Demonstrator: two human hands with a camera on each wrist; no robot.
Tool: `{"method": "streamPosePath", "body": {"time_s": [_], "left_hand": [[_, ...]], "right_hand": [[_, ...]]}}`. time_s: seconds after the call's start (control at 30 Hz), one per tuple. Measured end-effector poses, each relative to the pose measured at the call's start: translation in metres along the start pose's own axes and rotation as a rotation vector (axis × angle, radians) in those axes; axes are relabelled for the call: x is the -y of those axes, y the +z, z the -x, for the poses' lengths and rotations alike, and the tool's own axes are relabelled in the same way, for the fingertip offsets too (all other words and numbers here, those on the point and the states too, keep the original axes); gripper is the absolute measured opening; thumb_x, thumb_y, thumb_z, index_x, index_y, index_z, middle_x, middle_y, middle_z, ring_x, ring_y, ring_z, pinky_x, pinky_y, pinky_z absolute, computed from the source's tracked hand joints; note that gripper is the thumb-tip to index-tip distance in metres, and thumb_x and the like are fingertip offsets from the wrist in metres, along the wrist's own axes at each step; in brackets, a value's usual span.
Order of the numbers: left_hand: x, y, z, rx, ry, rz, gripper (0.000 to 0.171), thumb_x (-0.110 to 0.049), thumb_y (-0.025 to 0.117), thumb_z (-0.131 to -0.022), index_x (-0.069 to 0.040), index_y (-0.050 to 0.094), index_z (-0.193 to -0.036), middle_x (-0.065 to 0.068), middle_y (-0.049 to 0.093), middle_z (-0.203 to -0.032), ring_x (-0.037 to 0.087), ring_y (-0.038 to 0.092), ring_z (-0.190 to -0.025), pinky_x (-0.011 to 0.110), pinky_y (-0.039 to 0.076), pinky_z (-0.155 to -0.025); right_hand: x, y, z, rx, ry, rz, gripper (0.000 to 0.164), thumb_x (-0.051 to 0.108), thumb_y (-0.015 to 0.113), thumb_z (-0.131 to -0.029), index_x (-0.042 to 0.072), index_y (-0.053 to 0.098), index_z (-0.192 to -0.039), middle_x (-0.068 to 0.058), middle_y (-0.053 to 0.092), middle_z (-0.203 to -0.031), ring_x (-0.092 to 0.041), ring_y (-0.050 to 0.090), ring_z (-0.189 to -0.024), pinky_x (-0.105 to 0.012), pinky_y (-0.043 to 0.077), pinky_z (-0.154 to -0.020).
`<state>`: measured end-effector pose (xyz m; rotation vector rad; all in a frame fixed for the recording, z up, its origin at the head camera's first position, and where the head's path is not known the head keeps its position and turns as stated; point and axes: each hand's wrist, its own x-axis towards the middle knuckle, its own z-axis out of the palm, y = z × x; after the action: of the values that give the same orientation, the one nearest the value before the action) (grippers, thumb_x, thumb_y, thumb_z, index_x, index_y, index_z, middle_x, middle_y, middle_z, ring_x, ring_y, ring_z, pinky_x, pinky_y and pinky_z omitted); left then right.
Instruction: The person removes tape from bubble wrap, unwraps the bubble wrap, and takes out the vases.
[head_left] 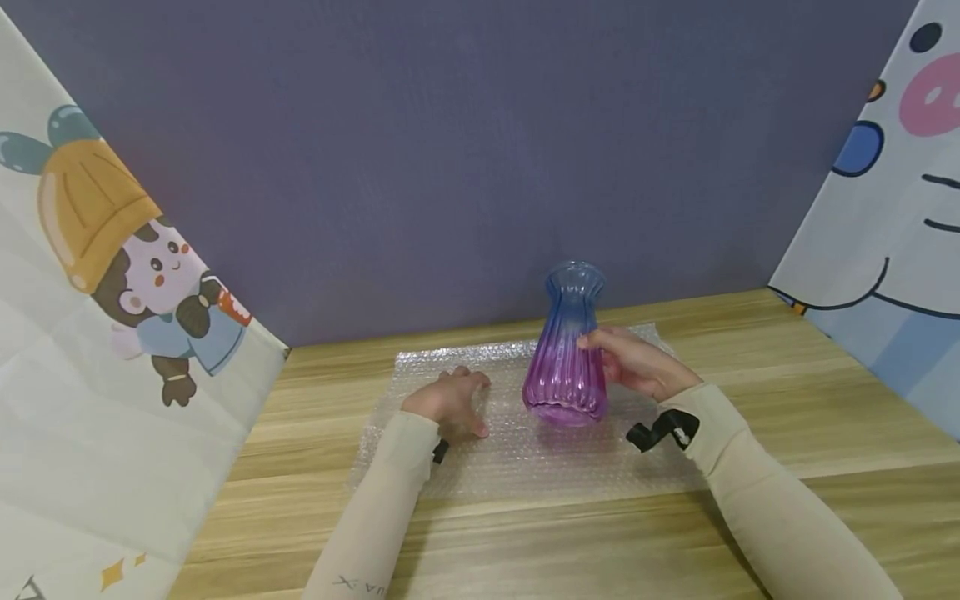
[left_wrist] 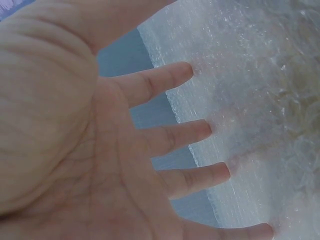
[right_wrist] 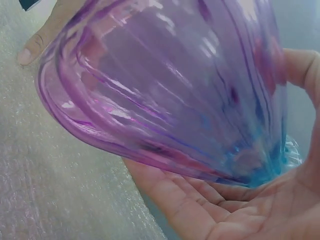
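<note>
From the middle of the bubble wrap [head_left: 525,467], a passage leads to 6 o'clock over the wood-grain tabletop [head_left: 540,542], between left sleeve [head_left: 378,504] and right sleeve [head_left: 772,500]. The ribbed glass vase [head_left: 567,358] obstructs 1 o'clock, the right hand [head_left: 637,364] 2, the left hand [head_left: 450,400] 9 to 10; a purple-grey panel [head_left: 450,167] bars 12.

Quantities are listed with the vase as reference. Vase [head_left: 566,367]: one unit. Bubble-wrap sheet [head_left: 506,454]: one unit, beneath the vase. Counter [head_left: 562,546]: one unit, below the vase. Also counted are two hands [head_left: 450,400] [head_left: 637,364], two pale sleeves [head_left: 375,508] [head_left: 780,492], two black wrist straps [head_left: 440,451] [head_left: 682,427] and two printed side panels [head_left: 82,433] [head_left: 915,183], one of each kind to either side of the vase. Back panel [head_left: 465,167]: one unit, behind the vase.
</note>
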<state>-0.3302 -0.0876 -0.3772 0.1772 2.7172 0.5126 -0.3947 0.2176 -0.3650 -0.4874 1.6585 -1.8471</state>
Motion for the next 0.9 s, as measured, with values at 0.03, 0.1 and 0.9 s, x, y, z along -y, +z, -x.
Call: {"method": "streamPosePath", "body": {"time_s": [0.03, 0.1, 0.9], "left_hand": [[-0.0001, 0.0001, 0.0000, -0.001, -0.002, 0.000, 0.089, -0.027, 0.090, -0.075, -0.021, 0.046, -0.153, 0.016, 0.024, -0.169, 0.053, 0.015, -0.154, 0.079, 0.024, -0.114], [-0.0007, 0.0001, 0.0003, 0.000, -0.007, 0.002, 0.089, -0.027, 0.089, -0.076, -0.022, 0.046, -0.153, 0.016, 0.023, -0.169, 0.053, 0.015, -0.154, 0.079, 0.024, -0.114], [-0.0015, 0.0004, -0.0007, 0.000, -0.019, 0.019, 0.089, -0.026, 0.089, -0.076, -0.024, 0.046, -0.154, 0.015, 0.018, -0.171, 0.051, 0.011, -0.156, 0.079, 0.021, -0.115]], "right_hand": [[0.0002, -0.0005, 0.0001, -0.001, -0.001, -0.004, 0.016, 0.017, 0.051, -0.099, 0.013, 0.061, -0.109, 0.005, 0.074, -0.095, -0.010, 0.071, -0.089, -0.029, 0.062, -0.082], [0.0007, -0.0013, 0.0003, -0.009, 0.002, -0.012, 0.015, 0.017, 0.050, -0.099, 0.014, 0.062, -0.108, 0.005, 0.074, -0.094, -0.009, 0.071, -0.087, -0.028, 0.062, -0.081], [0.0052, -0.0066, 0.0034, -0.056, -0.056, -0.038, 0.019, 0.017, 0.049, -0.100, 0.017, 0.068, -0.101, 0.005, 0.075, -0.096, -0.011, 0.071, -0.091, -0.030, 0.063, -0.082]]}}
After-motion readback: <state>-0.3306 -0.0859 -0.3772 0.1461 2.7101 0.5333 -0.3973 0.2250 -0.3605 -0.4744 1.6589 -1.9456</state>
